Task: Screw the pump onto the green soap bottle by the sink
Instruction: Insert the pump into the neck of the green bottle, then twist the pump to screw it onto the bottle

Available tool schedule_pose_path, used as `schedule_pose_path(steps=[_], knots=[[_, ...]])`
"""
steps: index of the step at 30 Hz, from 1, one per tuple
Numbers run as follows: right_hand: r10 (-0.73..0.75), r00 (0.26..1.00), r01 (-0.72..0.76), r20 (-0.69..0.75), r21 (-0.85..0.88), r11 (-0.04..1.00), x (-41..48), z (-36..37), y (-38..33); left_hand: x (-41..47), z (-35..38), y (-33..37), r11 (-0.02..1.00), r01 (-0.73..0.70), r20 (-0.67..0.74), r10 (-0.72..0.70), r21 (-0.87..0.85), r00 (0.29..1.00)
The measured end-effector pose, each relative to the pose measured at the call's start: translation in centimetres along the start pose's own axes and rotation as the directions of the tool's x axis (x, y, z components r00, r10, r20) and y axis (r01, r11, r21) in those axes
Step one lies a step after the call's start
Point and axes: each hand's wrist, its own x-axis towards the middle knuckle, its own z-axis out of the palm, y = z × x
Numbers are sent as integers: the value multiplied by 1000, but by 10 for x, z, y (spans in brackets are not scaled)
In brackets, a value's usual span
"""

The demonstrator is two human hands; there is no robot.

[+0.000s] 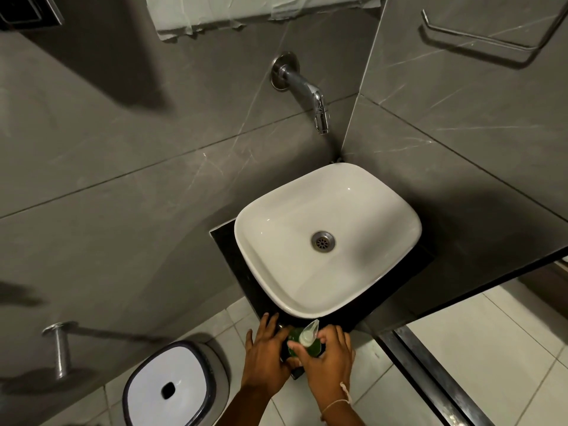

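Note:
The green soap bottle stands on the front edge of the dark counter, just in front of the white sink. A clear white pump sits on top of it, its spout pointing toward the sink. My left hand rests against the bottle's left side with the fingers spread toward the counter. My right hand wraps the bottle from the right, fingers at the base of the pump. Most of the bottle's body is hidden between the two hands.
A chrome tap sticks out of the grey tiled wall above the sink. A white bin with a dark-rimmed lid stands on the floor at lower left. A metal holder projects from the left wall. A metal threshold runs along the floor at right.

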Motion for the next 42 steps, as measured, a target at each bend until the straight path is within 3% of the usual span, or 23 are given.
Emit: schedule_pose_path(steps=[6, 9, 15, 20, 27, 33, 42], knots=[[-109, 994, 110, 21, -20, 994, -3, -8, 8, 1, 1, -1, 1000, -4, 2, 4, -13, 1000], [-48, 999, 49, -23, 12, 999, 2, -4, 7, 1, 2, -1, 1000, 6, -3, -6, -7, 1000], [14, 1000, -14, 28, -12, 1000, 0, 0, 6, 2, 2, -3, 1000, -4, -2, 4, 18, 1000], [-130, 990, 128, 55, 38, 991, -6, -13, 9, 0, 0, -1, 1000, -9, -4, 9, 1, 1000], [32, 999, -33, 12, 55, 998, 0, -2, -1, 0, 0, -1, 1000, -3, 0, 3, -7, 1000], [-94, 995, 92, 40, 52, 994, -5, -9, 8, 0, 2, -1, 1000, -4, -8, 4, -4, 1000], [23, 1000, -23, -5, 62, 998, 0, 0, -1, -1, 0, 1, 1000, 2, -12, -2, -12, 1000]])
